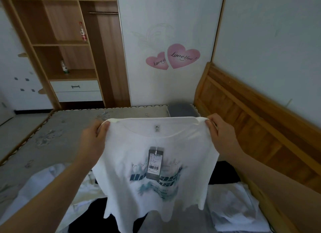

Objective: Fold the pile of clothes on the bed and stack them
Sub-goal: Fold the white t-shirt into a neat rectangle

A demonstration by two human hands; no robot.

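Loose clothes [57, 189] are heaped nearest the camera, white and dark pieces mixed, spread across the near part of the bed [52, 138]. Above them a white shirt [156, 180] is held up in the air by its shoulders, hanging free with its printed front towards the camera and its hem just over the pile. One shoulder is pinched by the left hand [94, 137] and the other by the right hand [219, 133], fingers curled round the cloth at each side. A tag [155, 161] dangles on a string from the neck over the print.

The step in hand is judged to be the spreading of this shirt before it is folded. It would be done best if the shoulders were kept level and pulled gently apart, so that the body hangs without twist. The shirt should then be laid face down on a bare stretch of mattress beyond the pile, not on the heap, where creases would be pressed in. The tag is best tucked inside before the sides are turned in, since it could bulge or snag. The task is judged to be at an early stage, as most of the pile is unfolded.

The mattress is grey with a faint pattern and lies flat. A small grey stack [183, 109] rests at its far edge. A wooden headboard [251, 114] runs along the right. Beyond the bed stand open wooden shelves [57, 45] bearing two bottles, and a white door with pink heart stickers [175, 57].
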